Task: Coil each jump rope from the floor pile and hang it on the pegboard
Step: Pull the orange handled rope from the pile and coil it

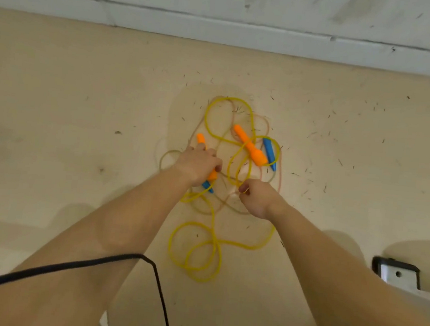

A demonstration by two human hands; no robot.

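Because the yellow cord (212, 231) and a paler, pinkish-tan cord (280, 179) lie looped through one another in a single pile on the beige floor (69, 112), the likeliest trouble is that lifting one rope drags the other along, or pulls a loose crossing into a knot; I would judge the risk highest just around the free orange handle (249, 149), where several yellow loops cross over and under it. A second risk is picking a mismatched pair of ends, since which handle belongs to which cord cannot be traced through the tangle. The left hand (197, 167), to the near left of that orange handle, is closed around a second orange handle (201, 138), whose tip pokes out past the knuckles, and a blue handle (207, 186) shows beneath the palm; whether it is gripped too I cannot tell. The right hand (255, 198), just nearer than the orange handle, is pinched shut on a strand of cord, seemingly the yellow one. Another blue handle (269, 153) lies touching the free orange handle on its right side. Both cords look thin, smooth and springy, holding open curls; the widest yellow loops sprawl well nearer the person than the handle. No pegboard is in sight
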